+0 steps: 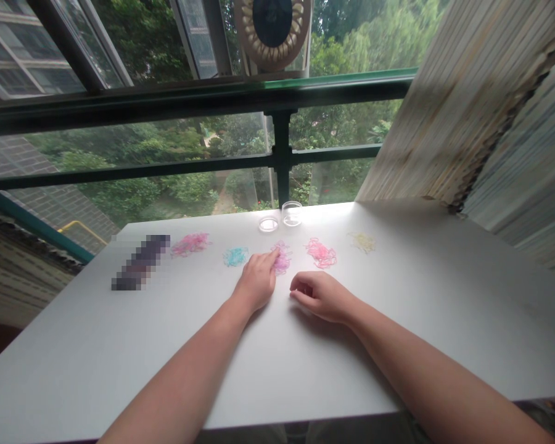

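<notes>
My left hand [256,280] reaches into a loose pile of purple rubber bands [283,259], its index finger stretched out and touching the pile's left side. To the right, just in front of that pile, my right hand [321,296] is held low over the table with curled fingers and the thumb close to the fingertips. Whether anything small is between them I cannot make out. Turquoise rubber bands [235,256] lie left of my left hand, and coral-pink rubber bands [322,253] lie behind my right hand.
On the white table [166,351] are another pink pile [190,245], a yellow pile [363,242] and a blurred-out dark object [141,262]. Two clear round pieces, a shallow dish [268,224] and a taller container [292,214], stand at the back edge before a green railing [282,148].
</notes>
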`<state>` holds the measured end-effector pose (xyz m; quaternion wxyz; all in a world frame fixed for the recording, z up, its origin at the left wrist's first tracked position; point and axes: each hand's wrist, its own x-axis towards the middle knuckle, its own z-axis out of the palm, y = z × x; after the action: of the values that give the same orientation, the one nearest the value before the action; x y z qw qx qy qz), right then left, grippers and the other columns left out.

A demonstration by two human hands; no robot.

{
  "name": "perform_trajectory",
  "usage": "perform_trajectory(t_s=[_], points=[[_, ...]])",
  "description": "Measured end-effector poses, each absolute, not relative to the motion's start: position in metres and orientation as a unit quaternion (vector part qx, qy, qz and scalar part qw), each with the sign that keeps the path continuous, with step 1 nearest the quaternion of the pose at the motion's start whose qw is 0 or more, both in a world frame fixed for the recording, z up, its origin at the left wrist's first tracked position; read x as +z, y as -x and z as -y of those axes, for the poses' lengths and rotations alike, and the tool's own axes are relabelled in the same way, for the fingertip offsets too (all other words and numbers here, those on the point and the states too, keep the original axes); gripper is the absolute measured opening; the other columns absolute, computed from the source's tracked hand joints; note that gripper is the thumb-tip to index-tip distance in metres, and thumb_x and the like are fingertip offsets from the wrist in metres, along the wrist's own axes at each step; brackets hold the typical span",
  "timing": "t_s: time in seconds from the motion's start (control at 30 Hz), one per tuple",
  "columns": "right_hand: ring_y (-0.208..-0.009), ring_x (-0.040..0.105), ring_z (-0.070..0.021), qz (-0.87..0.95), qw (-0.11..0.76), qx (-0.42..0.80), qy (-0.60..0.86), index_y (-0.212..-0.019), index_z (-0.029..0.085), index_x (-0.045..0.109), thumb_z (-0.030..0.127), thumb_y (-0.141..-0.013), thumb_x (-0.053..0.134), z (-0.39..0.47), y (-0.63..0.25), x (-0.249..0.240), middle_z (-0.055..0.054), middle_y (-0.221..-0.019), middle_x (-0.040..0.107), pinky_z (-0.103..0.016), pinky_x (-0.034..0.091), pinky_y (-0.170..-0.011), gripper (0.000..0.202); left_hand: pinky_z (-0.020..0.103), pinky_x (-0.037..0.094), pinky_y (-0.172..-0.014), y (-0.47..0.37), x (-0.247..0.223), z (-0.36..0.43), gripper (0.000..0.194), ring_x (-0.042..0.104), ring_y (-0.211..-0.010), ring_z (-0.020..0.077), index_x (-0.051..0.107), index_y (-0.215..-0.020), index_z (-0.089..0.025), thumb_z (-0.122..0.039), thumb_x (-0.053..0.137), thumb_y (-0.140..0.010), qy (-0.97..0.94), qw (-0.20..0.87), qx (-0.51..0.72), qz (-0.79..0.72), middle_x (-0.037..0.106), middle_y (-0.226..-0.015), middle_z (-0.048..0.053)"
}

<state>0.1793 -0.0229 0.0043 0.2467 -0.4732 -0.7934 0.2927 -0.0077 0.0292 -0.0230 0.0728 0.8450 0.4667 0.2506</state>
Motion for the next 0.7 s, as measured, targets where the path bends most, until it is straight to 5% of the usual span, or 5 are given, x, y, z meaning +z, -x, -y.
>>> perform_trajectory(t_s=[0.37, 0.7], points=[[-0.056, 0.048, -0.0095, 0.793, 0.246, 0.296, 0.472, -0.078, 0.018, 0.060, 0.021, -0.078, 0.054, 0.023, -0.180, 0.004, 0.001, -0.064, 0.058, -0.021, 0.034, -0.052, 0.007, 0.041, 0.038, -0.097, 0.010, -0.020, -0.027, 0.037, 0.049, -0.106, 0.0224, 0.061, -0.115, -0.022, -0.014, 0.047, -0.082, -0.848, 0.053, 0.266, -0.456, 0.059, -0.114, 0.007], [-0.056, 0.047, -0.0094, 0.797, 0.246, 0.291, 0.469, -0.078, 0.018, 0.060, 0.020, -0.078, 0.053, 0.023, -0.180, 0.003, 0.002, -0.065, 0.058, -0.021, 0.035, -0.053, 0.007, 0.041, 0.036, -0.099, 0.010, -0.012, -0.023, 0.034, 0.049, -0.108, 0.0229, 0.060, -0.113, -0.019, -0.018, 0.051, -0.081, -0.850, 0.074, 0.264, -0.450, 0.060, -0.116, 0.006]])
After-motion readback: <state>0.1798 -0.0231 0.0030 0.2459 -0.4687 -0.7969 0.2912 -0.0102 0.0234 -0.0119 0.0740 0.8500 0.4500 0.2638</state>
